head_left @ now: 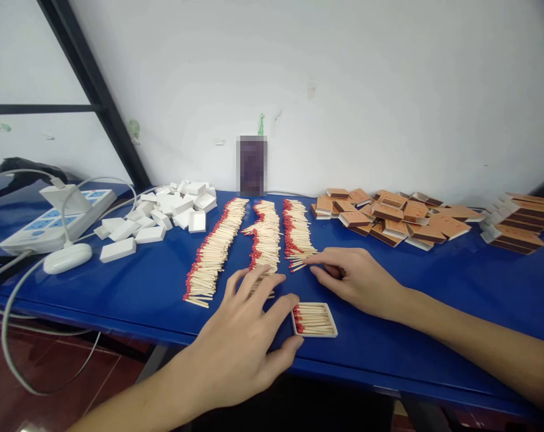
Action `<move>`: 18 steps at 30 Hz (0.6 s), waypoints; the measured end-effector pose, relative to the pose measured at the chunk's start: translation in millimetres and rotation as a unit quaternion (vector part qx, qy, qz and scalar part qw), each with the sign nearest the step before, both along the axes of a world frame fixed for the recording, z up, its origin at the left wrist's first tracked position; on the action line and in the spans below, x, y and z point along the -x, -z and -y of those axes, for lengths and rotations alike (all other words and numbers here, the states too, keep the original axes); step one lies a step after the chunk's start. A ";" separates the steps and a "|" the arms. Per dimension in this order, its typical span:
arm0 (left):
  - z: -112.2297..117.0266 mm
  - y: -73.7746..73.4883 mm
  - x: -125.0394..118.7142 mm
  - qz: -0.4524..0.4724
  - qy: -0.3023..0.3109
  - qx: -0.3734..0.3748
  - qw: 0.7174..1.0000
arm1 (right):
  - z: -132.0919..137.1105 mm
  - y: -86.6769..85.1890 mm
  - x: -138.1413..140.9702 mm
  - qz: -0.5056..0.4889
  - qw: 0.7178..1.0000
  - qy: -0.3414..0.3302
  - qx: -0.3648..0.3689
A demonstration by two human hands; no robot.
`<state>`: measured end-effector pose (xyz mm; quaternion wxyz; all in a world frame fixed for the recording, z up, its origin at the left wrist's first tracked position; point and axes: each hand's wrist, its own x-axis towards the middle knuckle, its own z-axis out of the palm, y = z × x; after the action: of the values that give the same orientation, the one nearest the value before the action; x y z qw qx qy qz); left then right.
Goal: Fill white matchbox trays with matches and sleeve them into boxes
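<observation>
Three rows of red-tipped matches [265, 237] lie on the blue table [141, 282]. A small white tray filled with matches [314, 320] sits near the front edge. My left hand [242, 336] rests beside the tray with fingers spread, its thumb and index finger touching the tray's left end. My right hand [352, 276] lies palm down at the near end of the right row of matches [296, 237], fingers curled together and touching the matches there.
A heap of empty white inner trays [164, 213] lies at the back left. Orange matchbox sleeves [388, 216] are piled at the back right, more stacked at the far right [519, 222]. A white power strip [56, 219], a white adapter [68, 258] and cables lie on the left.
</observation>
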<state>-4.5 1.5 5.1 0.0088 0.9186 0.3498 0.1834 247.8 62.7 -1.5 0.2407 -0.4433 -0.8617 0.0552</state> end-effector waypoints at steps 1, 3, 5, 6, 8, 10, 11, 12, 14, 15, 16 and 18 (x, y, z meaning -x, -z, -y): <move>-0.2 -0.2 0.0 0.001 0.000 0.000 1.000 | -0.1 0.2 -0.1 -0.001 1.000 0.002 0.004; -0.6 -0.6 -0.2 0.001 0.000 0.001 1.000 | -0.5 0.5 -0.3 -0.003 1.000 0.005 0.007; -0.9 -0.9 -0.5 0.002 0.000 0.002 1.000 | -0.9 0.4 -0.3 -0.004 1.000 0.005 0.007; -1.0 -1.0 -0.7 0.002 0.000 0.003 1.000 | -1.0 0.3 -0.3 -0.005 1.000 0.005 0.005; -1.1 -1.0 -1.0 0.002 0.001 0.002 1.000 | -1.2 -0.2 -0.3 -0.006 1.000 0.003 -0.002; -1.2 -0.8 -1.2 0.002 0.001 0.000 1.000 | -1.2 -0.6 -0.4 -0.010 1.000 0.000 -0.010; -1.3 -0.8 -1.2 0.002 0.001 -0.001 1.000 | -1.0 -0.6 -0.5 -0.013 1.000 -0.001 -0.012; -1.5 -0.7 -1.2 0.002 0.001 -0.001 1.000 | -0.8 -0.6 -0.6 -0.016 1.000 -0.002 -0.012; -1.8 -0.6 -1.1 0.002 0.000 -0.001 1.000 | -0.2 -0.2 -0.8 -0.022 1.000 0.000 -0.009; -1.9 -0.6 -1.2 0.002 0.000 -0.001 1.000 | 0.2 0.0 -0.8 -0.024 1.000 0.001 -0.007; -1.9 -0.6 -1.2 0.002 0.000 -0.001 1.000 | 0.4 0.3 -0.8 -0.027 1.000 0.003 -0.006; -1.5 -0.8 -1.4 0.003 0.002 -0.002 1.000 | 0.6 0.6 -0.7 -0.027 1.000 0.004 -0.005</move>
<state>-3.1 3.1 5.9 0.0081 0.9187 0.3480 0.1868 248.5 62.0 -2.1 0.2667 -0.4436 -0.8534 0.0620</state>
